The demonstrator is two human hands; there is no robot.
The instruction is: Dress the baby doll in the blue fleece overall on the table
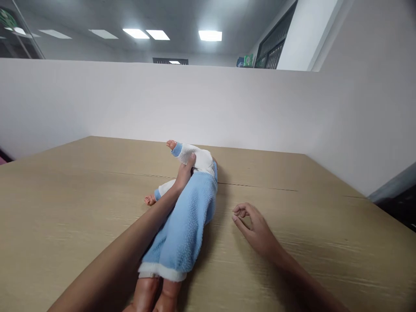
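A baby doll (pixel 186 216) in a light blue fleece suit with white sleeves lies on the wooden table (pixel 65 208), feet toward me and head away. My left hand (pixel 184 173) reaches along the doll's side and grips its raised white-sleeved arm (pixel 188 152) near the shoulder. The doll's other arm (pixel 156 196) sticks out to the left. My right hand (pixel 255 229) rests on the table just right of the doll, fingers loosely curled with thumb and forefinger close together, holding nothing I can see. The doll's bare legs (pixel 156 294) show at the bottom edge.
A white partition wall (pixel 208 104) runs along the table's far edge and right side. A seam (pixel 260 186) crosses the tabletop behind the doll. Ceiling lights show above the partition.
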